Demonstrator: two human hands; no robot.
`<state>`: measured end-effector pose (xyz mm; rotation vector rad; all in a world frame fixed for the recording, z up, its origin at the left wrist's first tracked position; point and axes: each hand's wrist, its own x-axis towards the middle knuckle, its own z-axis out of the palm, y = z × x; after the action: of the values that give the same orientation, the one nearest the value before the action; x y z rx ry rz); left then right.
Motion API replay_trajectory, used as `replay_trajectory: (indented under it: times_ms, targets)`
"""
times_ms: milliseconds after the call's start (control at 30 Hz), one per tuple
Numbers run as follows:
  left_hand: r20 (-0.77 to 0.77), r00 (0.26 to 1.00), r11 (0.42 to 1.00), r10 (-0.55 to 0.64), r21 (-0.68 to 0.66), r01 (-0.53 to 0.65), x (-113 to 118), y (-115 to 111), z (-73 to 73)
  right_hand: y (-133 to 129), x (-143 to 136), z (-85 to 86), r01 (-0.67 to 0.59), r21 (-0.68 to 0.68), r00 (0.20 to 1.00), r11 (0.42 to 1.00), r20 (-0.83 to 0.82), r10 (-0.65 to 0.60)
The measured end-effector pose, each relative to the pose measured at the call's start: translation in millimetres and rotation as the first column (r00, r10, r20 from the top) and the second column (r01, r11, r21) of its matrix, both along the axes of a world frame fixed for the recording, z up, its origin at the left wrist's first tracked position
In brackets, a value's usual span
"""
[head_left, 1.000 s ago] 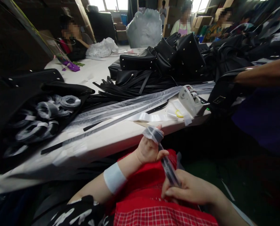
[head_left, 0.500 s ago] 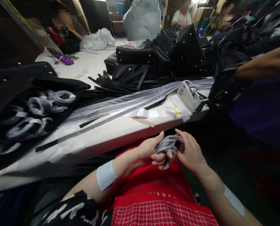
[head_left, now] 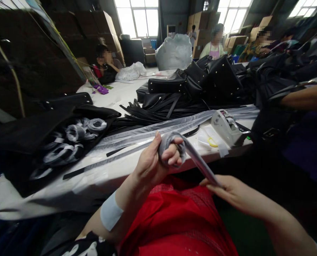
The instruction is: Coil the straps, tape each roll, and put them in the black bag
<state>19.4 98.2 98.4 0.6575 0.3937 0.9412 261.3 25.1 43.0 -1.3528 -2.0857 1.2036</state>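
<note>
A rolled strap (head_left: 183,142) wrapped in clear plastic is looped round the fingers of my left hand (head_left: 154,160), which is closed on the coil above the table's front edge. From the coil a length of strap runs down to the right, and my right hand (head_left: 227,190) pinches it lower down, beyond the table edge. Behind the coil, several long plastic-wrapped straps (head_left: 137,129) lie along the white table (head_left: 121,167). Several wrapped coils (head_left: 75,132) rest on black material at the left.
A tape dispenser (head_left: 229,128) stands near the table's front edge, beside a yellow ring (head_left: 212,142). Black bags (head_left: 219,78) and loose black straps (head_left: 153,110) are piled behind. At the right is another person's arm (head_left: 307,96). Other people sit or stand farther back.
My left hand has risen with the coil. My right hand has moved away from it to the lower right, drawing out a length of strap. The view has tilted up.
</note>
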Motion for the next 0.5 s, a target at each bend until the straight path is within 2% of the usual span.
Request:
replay_trajectory:
  times_ms: [33, 67, 100, 133, 167, 200, 233, 300, 333, 367, 400, 433, 500]
  targets:
    - [-0.014, 0.983, 0.981, 0.181, 0.071, -0.18, 4.6, 2.8, -3.3, -6.6, -11.1, 2.2, -0.107, -0.109, 0.994, 0.988, -0.05, 0.102]
    - [-0.049, 0.936, 0.925, 0.349, 0.177, -0.336, 9.5, 5.9, -9.9, -13.9, -21.2, 4.1, -0.201, -0.206, 0.977, 0.958, -0.115, 0.181]
    - [-0.113, 0.869, 0.847, 0.481, 0.317, -0.427, 13.9, 9.0, -19.4, -20.9, -28.6, 5.7, -0.266, -0.287, 0.957, 0.92, -0.19, 0.218]
    - [-0.202, 0.793, 0.766, 0.574, 0.476, -0.433, 17.5, 11.5, -30.8, -26.3, -31.9, 6.9, -0.297, -0.346, 0.94, 0.89, -0.271, 0.208]
    - [-0.305, 0.717, 0.699, 0.627, 0.627, -0.344, 19.9, 12.7, -43.0, -29.3, -30.7, 7.3, -0.29, -0.38, 0.925, 0.878, -0.345, 0.156]
    - [-0.415, 0.649, 0.655, 0.638, 0.736, -0.173, 21.1, 12.4, -54.7, -29.5, -25.2, 6.7, -0.244, -0.393, 0.913, 0.887, -0.402, 0.073]
    - [-0.522, 0.592, 0.623, 0.614, 0.781, 0.042, 21.2, 10.5, -64.9, -26.9, -16.3, 4.8, -0.162, -0.387, 0.903, 0.908, -0.43, -0.022]
    - [-0.68, 0.512, 0.548, 0.524, 0.73, 0.409, 19.5, 3.5, -77.8, -15.4, 6.4, -3.8, 0.03, -0.339, 0.9, 0.94, -0.4, -0.173]
    - [-0.734, 0.494, 0.517, 0.466, 0.679, 0.521, 18.2, -0.6, -80.5, -8.4, 17.1, -10.2, 0.105, -0.303, 0.912, 0.947, -0.351, -0.213]
    - [-0.783, 0.485, 0.517, 0.39, 0.622, 0.588, 17.1, -4.3, -81.1, -1.6, 25.8, -17.4, 0.156, -0.26, 0.929, 0.953, -0.289, -0.231]
    - [-0.824, 0.487, 0.558, 0.289, 0.558, 0.614, 16.2, -7.3, -80.3, 4.2, 31.8, -25.2, 0.182, -0.213, 0.947, 0.96, -0.224, -0.229]
    - [-0.849, 0.503, 0.628, 0.163, 0.482, 0.611, 15.6, -9.1, -78.9, 8.8, 35.0, -33.0, 0.189, -0.166, 0.962, 0.968, -0.167, -0.217]
    - [-0.805, 0.584, 0.793, -0.102, 0.289, 0.536, 15.1, -9.1, -76.2, 13.9, 34.4, -47.0, 0.193, -0.09, 0.975, 0.977, -0.092, -0.201]
